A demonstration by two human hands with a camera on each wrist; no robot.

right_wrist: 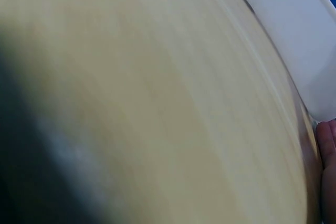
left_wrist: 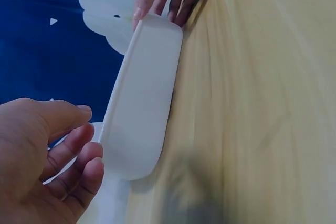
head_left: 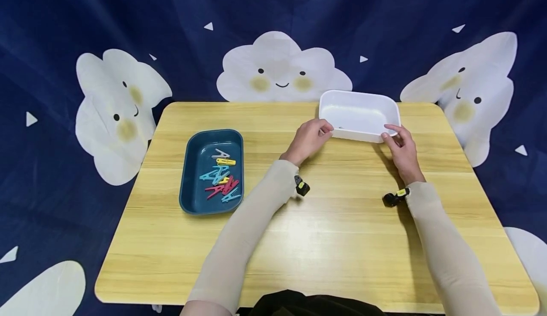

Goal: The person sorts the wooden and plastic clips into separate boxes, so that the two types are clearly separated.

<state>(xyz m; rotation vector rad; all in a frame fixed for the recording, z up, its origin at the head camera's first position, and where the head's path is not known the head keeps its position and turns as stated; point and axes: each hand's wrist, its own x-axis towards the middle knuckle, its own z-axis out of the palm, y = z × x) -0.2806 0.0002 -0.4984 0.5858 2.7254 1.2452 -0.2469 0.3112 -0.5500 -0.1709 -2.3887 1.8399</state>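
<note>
At the far right of the wooden bench (head_left: 325, 240), the white tray (head_left: 359, 114) sits flat with its near wall facing the person, and both hands are at its near corners. The left hand (head_left: 308, 139) curls its fingers (left_wrist: 79, 153) at the near left corner; the left wrist view shows thumb and fingers bent around the rim's end, though whether they are actually pinching it or only about to touch is hard to tell. The right hand (head_left: 401, 150) has its fingertips on the near right corner, thumb against the rim, in what looks like a light pinch; the right wrist view shows only a fingertip beside the tray wall. The tray appears empty apart from a small dark mark on its floor. Well apart on the left lies the dark blue tray (head_left: 212, 171) holding a loose heap of coloured clothes pegs (head_left: 221, 178). Judging from this, the step in hand is taking hold of the white tray to shift it. To do that well, both hands should grip evenly at the two corners, keep the tray level or slide it flat over the bench, and move together so that it does not twist or tip.
</note>
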